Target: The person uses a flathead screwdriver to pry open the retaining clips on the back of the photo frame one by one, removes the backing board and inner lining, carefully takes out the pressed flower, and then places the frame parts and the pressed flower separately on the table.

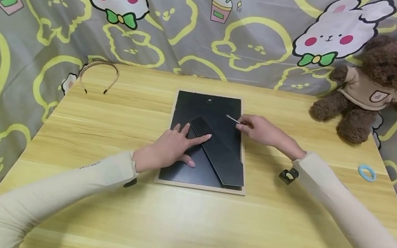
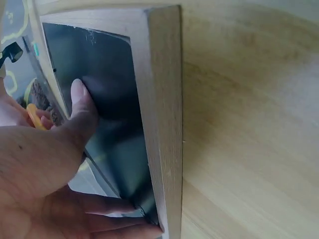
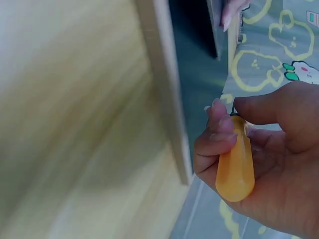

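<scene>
A picture frame (image 1: 173, 183) with a light wooden rim lies face down, its black backing (image 1: 190, 103) up and a black stand flap (image 1: 220, 155) slanting across it. My left hand (image 1: 173, 146) rests spread on the backing, its index finger on the flap; in the left wrist view the thumb presses the dark board (image 2: 109, 74). At the frame's right edge, my right hand (image 1: 261, 129) holds a tool with a thin metal shaft (image 1: 232, 119) pointing left over the backing. The right wrist view shows its orange handle (image 3: 236, 172) between thumb and curled fingers.
A braided headband (image 1: 100, 65) lies at the table's back left. A brown teddy bear (image 1: 375, 91) sits at the back right, and a light blue ring (image 1: 366, 173) lies near the right edge. Patterned grey cloth (image 1: 197, 32) hangs behind the wooden table (image 1: 196, 236).
</scene>
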`<state>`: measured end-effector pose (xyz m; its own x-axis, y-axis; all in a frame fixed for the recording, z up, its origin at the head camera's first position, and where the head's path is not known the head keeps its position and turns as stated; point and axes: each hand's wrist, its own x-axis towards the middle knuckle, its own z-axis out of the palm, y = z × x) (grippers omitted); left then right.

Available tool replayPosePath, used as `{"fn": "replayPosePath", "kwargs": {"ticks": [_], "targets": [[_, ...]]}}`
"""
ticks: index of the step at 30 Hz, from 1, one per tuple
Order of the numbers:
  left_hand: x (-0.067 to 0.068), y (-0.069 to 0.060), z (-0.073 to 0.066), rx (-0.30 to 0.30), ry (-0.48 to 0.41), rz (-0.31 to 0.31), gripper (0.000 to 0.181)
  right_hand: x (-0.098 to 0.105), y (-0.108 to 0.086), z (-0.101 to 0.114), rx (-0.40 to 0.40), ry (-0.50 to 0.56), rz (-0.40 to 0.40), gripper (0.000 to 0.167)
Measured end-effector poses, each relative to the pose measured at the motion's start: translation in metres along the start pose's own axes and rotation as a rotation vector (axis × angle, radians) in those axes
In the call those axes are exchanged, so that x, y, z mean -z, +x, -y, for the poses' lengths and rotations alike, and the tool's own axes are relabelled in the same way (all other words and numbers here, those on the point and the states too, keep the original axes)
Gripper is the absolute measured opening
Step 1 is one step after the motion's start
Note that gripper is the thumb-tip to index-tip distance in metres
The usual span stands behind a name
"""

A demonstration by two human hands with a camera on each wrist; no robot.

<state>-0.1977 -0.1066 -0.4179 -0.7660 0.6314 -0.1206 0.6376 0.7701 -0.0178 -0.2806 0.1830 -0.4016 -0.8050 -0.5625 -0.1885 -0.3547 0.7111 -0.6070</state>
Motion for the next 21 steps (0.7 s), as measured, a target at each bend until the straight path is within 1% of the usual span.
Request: {"fn": "replayPosePath", "kwargs": {"ticks": [1,3,5,7,8,9,10,11,13,14,15,17,18,19,21], "targets": [[0.001,0.0,0.002,-0.002,-0.023,-0.003,0.092,0.001,0.003,0.003,0.005,0.001,0.005,0.02],[0.001,-0.001,0.009,-0.012,-0.091,-0.031,0.089,0.002,0.011,0.009,0.017,0.018,0.016,0.021],[0.002,-0.002,0.021,-0.028,-0.198,-0.065,0.08,0.004,0.018,0.016,0.024,0.034,0.031,0.022],[0.004,-0.002,0.037,-0.019,-0.313,-0.105,0.066,0.007,0.025,0.023,0.025,0.066,0.058,0.022],[0.006,-0.001,0.046,0.004,-0.373,-0.124,0.058,0.008,0.029,0.027,0.026,0.09,0.074,0.023],[0.007,0.0,0.055,0.039,-0.431,-0.136,0.051,0.01,0.032,0.03,0.023,0.112,0.085,0.023],[0.009,0.003,0.064,0.084,-0.487,-0.144,0.045,0.011,0.036,0.034,0.017,0.143,0.097,0.023],[0.01,0.005,0.073,0.142,-0.541,-0.143,0.042,0.013,0.039,0.038,0.013,0.168,0.104,0.023],[0.011,0.01,0.088,0.254,-0.631,-0.105,0.042,0.015,0.047,0.044,-0.002,0.216,0.109,0.023],[0.011,0.013,0.094,0.298,-0.67,-0.076,0.045,0.015,0.05,0.047,-0.004,0.232,0.111,0.023],[0.01,0.016,0.098,0.328,-0.7,-0.042,0.05,0.014,0.053,0.051,-0.005,0.241,0.116,0.023],[0.006,0.019,0.103,0.36,-0.743,0.026,0.06,0.011,0.059,0.058,0.004,0.236,0.147,0.024],[0.004,0.02,0.104,0.36,-0.755,0.041,0.062,0.009,0.061,0.061,0.01,0.232,0.171,0.024],[0.002,0.02,0.104,0.362,-0.773,0.039,0.062,0.006,0.063,0.065,0.02,0.223,0.198,0.024],[-0.003,0.019,0.104,0.387,-0.838,0.0,0.055,-0.001,0.067,0.071,0.036,0.201,0.247,0.023]]}}
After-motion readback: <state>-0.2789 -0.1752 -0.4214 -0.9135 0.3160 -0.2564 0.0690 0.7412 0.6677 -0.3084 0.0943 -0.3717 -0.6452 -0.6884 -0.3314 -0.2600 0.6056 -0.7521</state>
